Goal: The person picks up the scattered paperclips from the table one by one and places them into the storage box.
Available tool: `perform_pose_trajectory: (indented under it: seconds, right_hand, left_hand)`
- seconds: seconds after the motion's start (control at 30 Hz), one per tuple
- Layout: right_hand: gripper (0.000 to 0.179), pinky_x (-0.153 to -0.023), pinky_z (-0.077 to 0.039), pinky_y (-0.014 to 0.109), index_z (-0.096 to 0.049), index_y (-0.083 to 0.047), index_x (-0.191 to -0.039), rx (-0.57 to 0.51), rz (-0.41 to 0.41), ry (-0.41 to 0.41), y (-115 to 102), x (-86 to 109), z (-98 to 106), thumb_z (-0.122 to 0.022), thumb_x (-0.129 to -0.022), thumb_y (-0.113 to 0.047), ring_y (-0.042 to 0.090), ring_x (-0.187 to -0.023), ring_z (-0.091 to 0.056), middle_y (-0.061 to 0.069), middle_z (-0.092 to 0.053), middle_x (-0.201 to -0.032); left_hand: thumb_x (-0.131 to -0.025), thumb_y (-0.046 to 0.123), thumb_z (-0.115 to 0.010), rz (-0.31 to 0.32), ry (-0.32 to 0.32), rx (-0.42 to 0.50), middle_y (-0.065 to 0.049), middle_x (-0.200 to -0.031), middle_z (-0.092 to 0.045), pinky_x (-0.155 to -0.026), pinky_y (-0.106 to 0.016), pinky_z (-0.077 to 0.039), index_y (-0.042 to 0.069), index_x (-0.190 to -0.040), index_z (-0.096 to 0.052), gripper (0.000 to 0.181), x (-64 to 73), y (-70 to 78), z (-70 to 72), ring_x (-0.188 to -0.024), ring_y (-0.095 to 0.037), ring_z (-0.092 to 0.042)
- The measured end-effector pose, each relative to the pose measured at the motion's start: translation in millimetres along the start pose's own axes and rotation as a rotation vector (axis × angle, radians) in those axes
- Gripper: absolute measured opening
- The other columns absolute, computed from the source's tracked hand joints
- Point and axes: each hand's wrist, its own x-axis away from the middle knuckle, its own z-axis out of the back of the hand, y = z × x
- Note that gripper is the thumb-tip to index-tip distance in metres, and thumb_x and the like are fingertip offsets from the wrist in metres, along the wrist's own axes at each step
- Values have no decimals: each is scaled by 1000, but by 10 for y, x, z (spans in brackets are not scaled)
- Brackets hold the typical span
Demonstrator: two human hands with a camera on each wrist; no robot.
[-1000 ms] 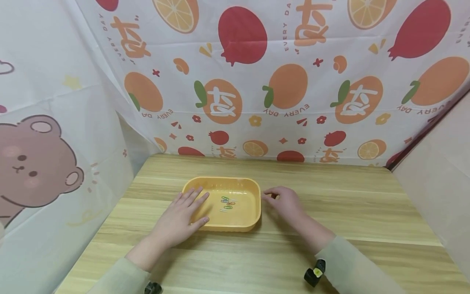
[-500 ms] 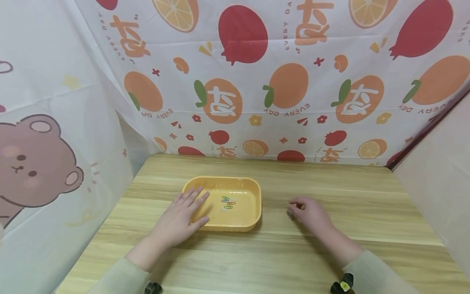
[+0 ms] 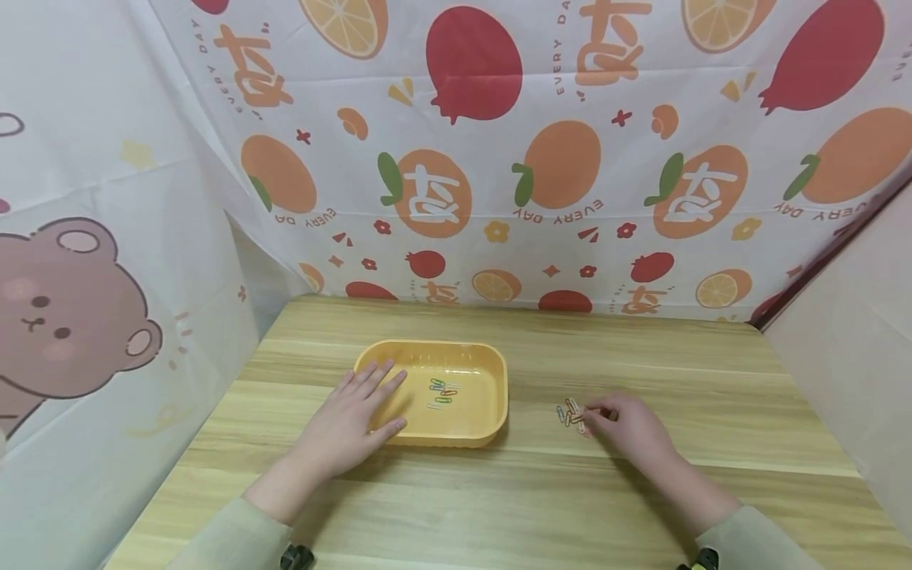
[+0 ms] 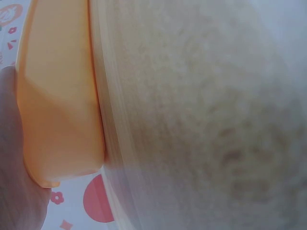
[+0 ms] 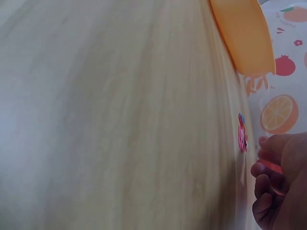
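Observation:
A yellow tray (image 3: 399,434) stands on the table with several coloured paper clips (image 3: 443,400) on its floor. My left hand (image 3: 347,423) rests on the tray's left side, fingers spread over the rim; in the left wrist view it lies against the yellow wall (image 4: 60,91). To the right of the tray is a small pile of paper clips (image 3: 568,413). My right hand (image 3: 634,427) is at that pile's right edge, with bent fingers and the thumb close to the index finger. Whether a clip is between these fingertips cannot be made out. The right wrist view shows the pile (image 5: 242,134) just beyond them.
The wood-grain table (image 3: 712,380) extends to the right of the pile and in front of the tray. A fruit-print cloth (image 3: 492,182) hangs behind it. A bear-print cloth (image 3: 192,269) hangs on the left, a plain pale one (image 3: 862,317) on the right.
My right hand has moved from the tray's right wall rightward and toward me, to the far side of the clip pile, which is now uncovered. My left hand and the tray have stayed put.

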Motion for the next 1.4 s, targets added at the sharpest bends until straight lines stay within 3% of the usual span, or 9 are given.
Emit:
perform_pose_trajectory:
  seconds: [0.23,0.4,0.57,0.97,1.17,1.4]
  right_hand:
    - [15,-72,-52,34,-79,-21,-102,82,90,-22,60,-15,-26,-76,-88,-28,11,-83,-60,-7,-70,-96]
    - [15,-79,-55,41,-78,-21,-102,121,119,-40,74,-39,-45,-76,-88,-28,15,-89,-65,-7,-70,-95]
    - [11,-78,-55,40,-79,-22,-99,143,134,-55,84,-62,-47,-76,-89,-26,13,-87,-64,-9,-69,-92]
    - [10,-73,-52,35,-79,-23,-98,136,126,-86,98,-108,-46,-75,-89,-26,7,-80,-60,-13,-66,-85]
    - [10,-69,-49,32,-78,-21,-100,70,102,-143,107,-145,-20,-74,-91,-21,8,-77,-56,-12,-64,-84]
    - [11,-77,-53,36,-78,-23,-99,66,105,-145,111,-139,-6,-74,-90,-19,10,-86,-61,-11,-68,-92]
  left_hand:
    - [-97,66,-43,6,-14,1,-6,-163,-23,-121,-54,-12,24,-157,-30,75,2,-5,5,-150,-32,-18]
    - [-97,64,-46,8,-17,11,-6,-164,-23,-121,-53,-11,24,-158,-30,75,2,-1,7,-150,-31,-18]
    - [-97,64,-45,9,-18,13,-6,-164,-23,-121,-53,-11,23,-158,-29,75,2,3,6,-150,-31,-17]
    - [-97,66,-42,-6,-3,0,-7,-163,-24,-120,-56,-16,21,-157,-32,75,-4,-3,-12,-150,-33,-19]
    - [-97,66,-42,0,-7,0,-7,-163,-25,-119,-57,-17,21,-157,-32,75,-3,-3,-7,-149,-33,-20]
    - [-97,65,-44,1,-2,4,-7,-163,-25,-120,-56,-16,22,-157,-32,74,3,2,6,-149,-34,-21]
